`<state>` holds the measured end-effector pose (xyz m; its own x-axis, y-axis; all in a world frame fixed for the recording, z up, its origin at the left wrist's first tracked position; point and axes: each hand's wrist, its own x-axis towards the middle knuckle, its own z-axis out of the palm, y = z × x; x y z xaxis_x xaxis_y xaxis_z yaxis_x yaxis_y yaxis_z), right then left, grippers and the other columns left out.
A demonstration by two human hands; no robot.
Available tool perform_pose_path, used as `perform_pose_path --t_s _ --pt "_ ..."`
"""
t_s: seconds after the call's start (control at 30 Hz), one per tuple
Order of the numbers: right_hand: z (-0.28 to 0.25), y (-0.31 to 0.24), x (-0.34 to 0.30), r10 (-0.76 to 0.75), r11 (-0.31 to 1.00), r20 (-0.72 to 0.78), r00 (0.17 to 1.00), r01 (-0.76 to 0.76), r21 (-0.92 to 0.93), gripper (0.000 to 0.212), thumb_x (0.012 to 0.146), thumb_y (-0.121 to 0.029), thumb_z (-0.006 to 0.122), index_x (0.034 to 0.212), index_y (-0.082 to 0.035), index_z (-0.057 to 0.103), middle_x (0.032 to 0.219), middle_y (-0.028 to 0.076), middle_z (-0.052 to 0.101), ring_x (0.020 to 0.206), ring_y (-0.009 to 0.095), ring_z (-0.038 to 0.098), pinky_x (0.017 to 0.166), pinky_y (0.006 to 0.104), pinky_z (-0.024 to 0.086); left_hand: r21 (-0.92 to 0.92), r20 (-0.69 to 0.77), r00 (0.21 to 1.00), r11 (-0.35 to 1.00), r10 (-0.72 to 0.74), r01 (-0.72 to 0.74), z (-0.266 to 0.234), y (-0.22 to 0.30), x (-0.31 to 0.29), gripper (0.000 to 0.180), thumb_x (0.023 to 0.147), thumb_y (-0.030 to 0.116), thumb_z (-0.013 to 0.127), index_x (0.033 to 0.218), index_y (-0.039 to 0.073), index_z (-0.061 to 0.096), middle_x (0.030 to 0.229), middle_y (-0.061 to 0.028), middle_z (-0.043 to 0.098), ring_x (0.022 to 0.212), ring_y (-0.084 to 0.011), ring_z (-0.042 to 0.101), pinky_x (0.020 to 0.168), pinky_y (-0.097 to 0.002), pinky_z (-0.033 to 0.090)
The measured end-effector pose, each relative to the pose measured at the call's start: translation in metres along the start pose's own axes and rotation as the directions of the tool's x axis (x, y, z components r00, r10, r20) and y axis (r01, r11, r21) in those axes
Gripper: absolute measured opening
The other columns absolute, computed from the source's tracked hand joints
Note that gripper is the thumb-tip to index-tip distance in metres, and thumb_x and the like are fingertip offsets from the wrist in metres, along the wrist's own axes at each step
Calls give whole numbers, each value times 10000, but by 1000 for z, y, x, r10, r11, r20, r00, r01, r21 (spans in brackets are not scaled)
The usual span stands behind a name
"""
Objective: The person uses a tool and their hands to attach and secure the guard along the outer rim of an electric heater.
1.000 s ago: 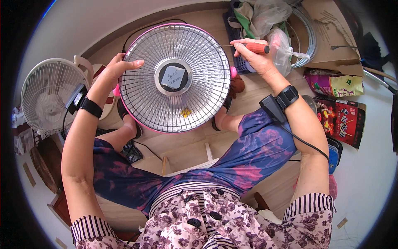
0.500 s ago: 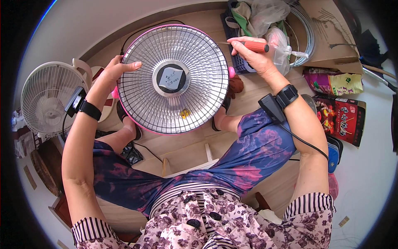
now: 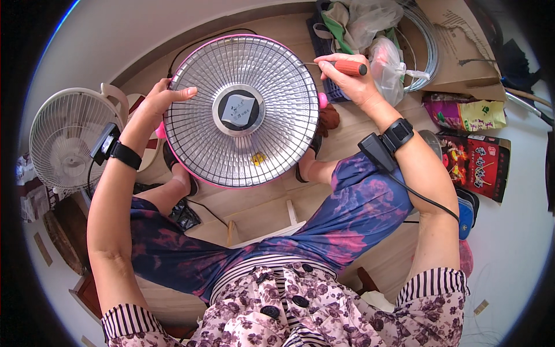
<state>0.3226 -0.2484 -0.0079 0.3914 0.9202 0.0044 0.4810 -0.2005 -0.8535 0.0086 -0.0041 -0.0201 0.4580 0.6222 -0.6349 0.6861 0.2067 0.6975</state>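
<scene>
The left grip (image 3: 160,99) is closed on the heater (image 3: 245,139) at its left rim, thumb over the wire guard; the right grip (image 3: 354,82) is closed around a red-handled screwdriver (image 3: 350,67), its shaft pointing to the heater's right edge. Contact there I cannot tell. The floor (image 3: 266,208) shows narrowly at its far edge, more between the legs. The heater is between the feet, near a dark basket (image 3: 333,91). The heater's centre label (image 3: 239,110) has dark print, too small to read.

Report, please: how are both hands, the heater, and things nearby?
Left hand holding heater at left edge. Right hand gripping red-handled screwdriver, shaft by heater's right edge, contact unclear. Plastic bag close beside right hand.
</scene>
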Motion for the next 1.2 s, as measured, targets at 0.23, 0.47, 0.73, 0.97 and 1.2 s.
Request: perform_pose_path --t_s 0.23,0.47,0.73,0.97,1.2 --pt "3 -5 -2 7 999 -4 1000 -6 37 191 860 -113 630 983 11 707 727 54 693 676 98 641 668 234 509 8 -17 1000 1000 1 -1 0 0 -1 1026 679 389 817 1400 -101 277 1358 -333 390 1295 -407 383 1092 -476 274" --pt "2 -1 -2 -30 999 -31 999 31 29 186 868 -123 637 968 16 711 718 55 690 671 91 631 647 231 499 65 -15 1000 998 7 -6 -1 3 -2 1163 627 448 838 1417 -128 208 1352 -396 356 1294 -450 388 1077 -468 306" --pt "1 2 0 -63 998 -87 994 65 14 193 824 -162 661 902 2 726 665 77 692 608 111 659 593 240 520 79 -44 999 997 9 -6 -1 -5 6 1039 677 429 811 1398 -103 283 1338 -367 385 1279 -457 389 1070 -527 302" --pt "-1 4 -1 -37 999 -85 996 38 15 196 821 -169 659 904 -5 726 674 72 692 614 110 657 598 240 519 46 -32 999 999 21 -19 0 -3 6 1068 656 444 825 1399 -98 282 1307 -363 410 1259 -457 408 1055 -539 319" --pt "-3 4 1 -39 999 -99 994 40 4 206 823 -191 662 901 -12 727 692 63 696 646 107 656 620 241 515 40 -24 999 999 29 -28 0 0 4 1072 648 424 829 1397 -109 278 1306 -361 414 1252 -443 421 1056 -505 332"
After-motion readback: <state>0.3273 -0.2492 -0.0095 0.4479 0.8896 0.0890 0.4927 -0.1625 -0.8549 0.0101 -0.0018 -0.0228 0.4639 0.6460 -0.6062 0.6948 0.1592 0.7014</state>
